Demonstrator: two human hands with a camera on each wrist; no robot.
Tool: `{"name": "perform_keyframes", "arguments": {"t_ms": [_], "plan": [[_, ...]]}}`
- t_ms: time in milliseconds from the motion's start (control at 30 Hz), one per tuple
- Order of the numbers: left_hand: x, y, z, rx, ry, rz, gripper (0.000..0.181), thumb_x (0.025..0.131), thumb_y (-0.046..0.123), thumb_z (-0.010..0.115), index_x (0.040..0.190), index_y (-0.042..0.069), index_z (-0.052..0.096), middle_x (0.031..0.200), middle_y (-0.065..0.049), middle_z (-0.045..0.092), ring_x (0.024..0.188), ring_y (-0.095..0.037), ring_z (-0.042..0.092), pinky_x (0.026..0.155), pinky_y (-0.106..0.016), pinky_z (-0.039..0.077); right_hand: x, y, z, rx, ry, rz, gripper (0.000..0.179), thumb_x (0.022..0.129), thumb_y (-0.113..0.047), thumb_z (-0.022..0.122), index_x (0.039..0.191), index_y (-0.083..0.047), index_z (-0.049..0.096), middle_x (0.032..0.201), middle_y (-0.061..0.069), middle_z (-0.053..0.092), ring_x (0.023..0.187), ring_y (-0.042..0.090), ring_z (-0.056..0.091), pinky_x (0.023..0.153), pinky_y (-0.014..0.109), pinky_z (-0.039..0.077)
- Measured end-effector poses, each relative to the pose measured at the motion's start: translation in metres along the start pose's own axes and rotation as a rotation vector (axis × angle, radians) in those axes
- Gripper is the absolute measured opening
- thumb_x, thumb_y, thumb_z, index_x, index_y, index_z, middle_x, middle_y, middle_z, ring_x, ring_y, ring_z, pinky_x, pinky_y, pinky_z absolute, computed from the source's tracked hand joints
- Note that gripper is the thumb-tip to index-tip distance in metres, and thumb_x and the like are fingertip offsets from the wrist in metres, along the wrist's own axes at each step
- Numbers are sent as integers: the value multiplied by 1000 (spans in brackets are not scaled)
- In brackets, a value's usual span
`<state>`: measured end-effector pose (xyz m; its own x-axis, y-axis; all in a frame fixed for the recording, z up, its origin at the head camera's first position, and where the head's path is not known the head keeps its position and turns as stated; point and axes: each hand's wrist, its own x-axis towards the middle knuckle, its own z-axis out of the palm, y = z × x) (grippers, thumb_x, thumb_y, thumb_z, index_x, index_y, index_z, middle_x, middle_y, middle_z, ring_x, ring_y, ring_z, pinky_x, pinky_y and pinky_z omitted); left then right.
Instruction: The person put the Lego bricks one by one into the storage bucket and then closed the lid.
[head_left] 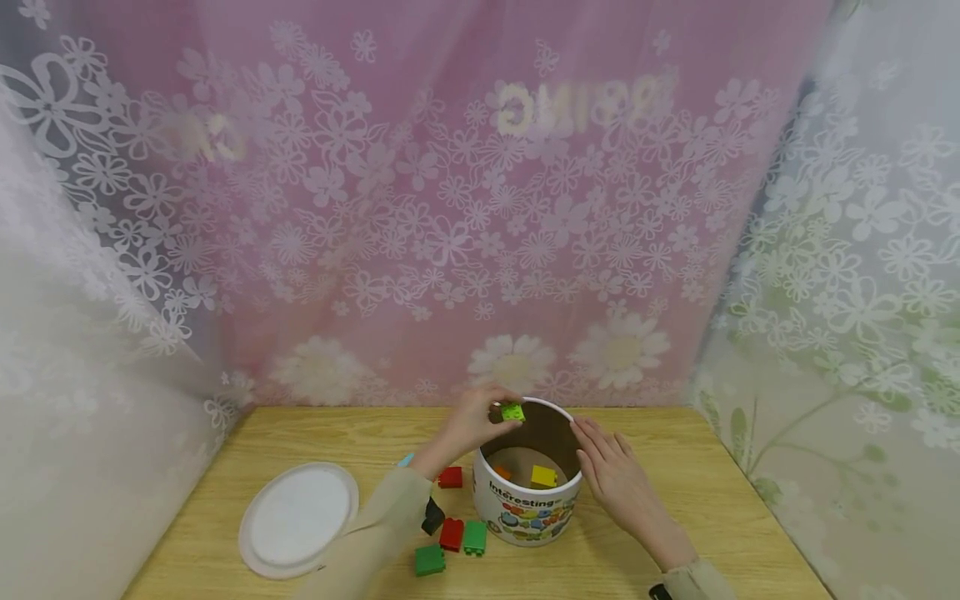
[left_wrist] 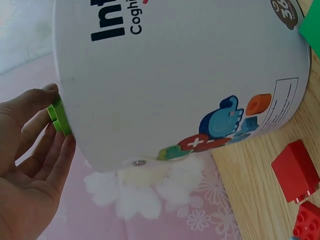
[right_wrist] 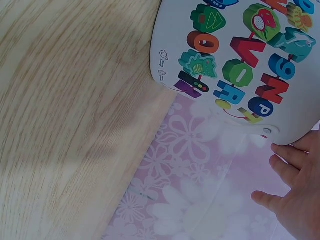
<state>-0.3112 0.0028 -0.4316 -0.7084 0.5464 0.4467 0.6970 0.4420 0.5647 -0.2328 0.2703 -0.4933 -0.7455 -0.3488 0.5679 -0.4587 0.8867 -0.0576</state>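
Observation:
My left hand (head_left: pixel 478 417) pinches a lime green building block (head_left: pixel 513 412) between thumb and fingers, over the left rim of a round white bucket (head_left: pixel 525 517). In the left wrist view that block (left_wrist: pixel 60 117) shows beside the bucket's rim. My right hand (head_left: pixel 617 471) rests its fingers, fairly straight, against the right rim of the bucket. Inside the bucket lie a yellow block (head_left: pixel 543 477) and an orange piece (head_left: pixel 502 472), partly hidden by the near wall. Printed letters and pictures cover the bucket's side.
Left of the bucket lie red blocks (head_left: pixel 452 534), green blocks (head_left: pixel 431 560) and a black piece (head_left: pixel 432 517). A light blue piece (head_left: pixel 406 460) is mostly behind the left arm. The round white lid (head_left: pixel 300 518) lies flat at the left. Floral curtains (head_left: pixel 480 250) enclose the wooden table (head_left: pixel 675 450).

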Motion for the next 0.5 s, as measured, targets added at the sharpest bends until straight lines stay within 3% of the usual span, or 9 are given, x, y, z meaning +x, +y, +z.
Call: {"name": "perform_keyframes", "arguments": {"t_ms": [133, 333, 500], "plan": [[2, 1, 7, 13, -7, 8, 31, 89, 16, 80, 119, 11, 74, 112, -7, 69, 98, -22, 67, 85, -33, 59, 0, 0, 0, 0, 6, -3, 48, 99, -12, 61, 145, -1, 54, 149, 15, 53, 136, 35, 50, 111, 64, 35], [5, -2, 17, 65, -30, 28, 29, 89, 14, 80, 118, 8, 74, 110, -6, 70, 90, -25, 67, 74, -22, 55, 0, 0, 1, -4, 13, -6, 50, 97, -10, 63, 145, -1, 54, 149, 15, 53, 135, 35, 51, 109, 64, 37], [7, -4, 22, 92, -40, 27, 31, 89, 16, 80, 119, 9, 75, 108, -4, 70, 87, -20, 65, 71, -20, 53, 0, 0, 1, -1, 22, -8, 50, 96, -8, 63, 145, -1, 54, 148, 16, 54, 134, 36, 52, 108, 65, 38]]}}
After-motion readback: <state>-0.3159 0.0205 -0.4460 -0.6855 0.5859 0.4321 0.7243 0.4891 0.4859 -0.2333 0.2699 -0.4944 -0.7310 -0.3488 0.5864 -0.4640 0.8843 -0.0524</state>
